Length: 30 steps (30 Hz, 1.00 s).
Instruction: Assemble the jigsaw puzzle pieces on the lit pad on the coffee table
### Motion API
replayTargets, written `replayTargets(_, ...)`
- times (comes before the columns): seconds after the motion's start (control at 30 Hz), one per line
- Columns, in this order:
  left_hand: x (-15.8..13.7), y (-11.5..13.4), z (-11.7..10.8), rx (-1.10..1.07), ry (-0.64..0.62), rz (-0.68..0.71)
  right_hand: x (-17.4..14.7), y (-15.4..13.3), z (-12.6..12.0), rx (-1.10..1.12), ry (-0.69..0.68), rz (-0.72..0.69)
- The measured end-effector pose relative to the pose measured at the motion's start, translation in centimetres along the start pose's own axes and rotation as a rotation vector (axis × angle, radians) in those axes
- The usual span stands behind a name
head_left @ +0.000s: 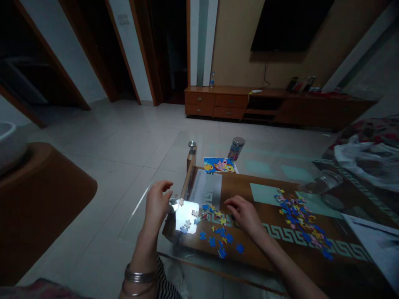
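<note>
My left hand (158,203) is raised over the left end of the glass table, its thumb and fingers curved with a gap between them and nothing visible inside. Close by lies a bright white square (180,222) with a few jigsaw pieces (187,224) on and around it. To the right of that, loose blue, yellow and red jigsaw pieces (230,238) are spread out. My right hand (245,211) hovers just beyond them, fingertips drawn together; whether a piece is between them is too small to tell. A larger pile of jigsaw pieces (302,220) lies farther right.
A colourful cartoon picture (220,165) and a metal-lidded can (236,149) are at the table's far side. A clear plastic jar (326,182) lies at the right, near a plastic bag (368,160) and papers (374,245). A wooden cabinet (215,104) lines the wall.
</note>
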State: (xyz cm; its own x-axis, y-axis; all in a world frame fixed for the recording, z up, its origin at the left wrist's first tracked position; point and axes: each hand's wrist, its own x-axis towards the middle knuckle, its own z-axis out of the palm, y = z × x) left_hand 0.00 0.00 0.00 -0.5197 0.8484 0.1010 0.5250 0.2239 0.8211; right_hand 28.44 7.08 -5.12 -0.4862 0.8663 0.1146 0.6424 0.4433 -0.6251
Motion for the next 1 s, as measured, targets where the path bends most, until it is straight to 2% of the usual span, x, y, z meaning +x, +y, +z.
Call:
replayTargets(0.1, 0.8, -3.3, 0.2, 0.135, -0.067, 0.004, 0.1, 0.6, 0.0, 0.003, 0.007, 0.007)
replayTargets(0.2, 0.6, -4.5, 1.3, 0.234, -0.155, 0.048, 0.0, 1.0, 0.1, 0.004, -0.002, 0.007)
replayTargets(0.37, 0.4, -4.6, 2.8, 0.36, -0.274, 0.08, -0.2, 0.9, 0.1, -0.001, -0.031, 0.006)
replayTargets(0.6, 0.5, -4.7, 3.1, 0.432, -0.366, 0.131, -0.4, 0.5, -0.1, -0.036, -0.042, 0.013)
replayTargets(1.0, 0.6, -4.5, 3.3, 0.464, -0.361, 0.113, -0.5, 1.0, 0.2, -0.062, -0.081, 0.029)
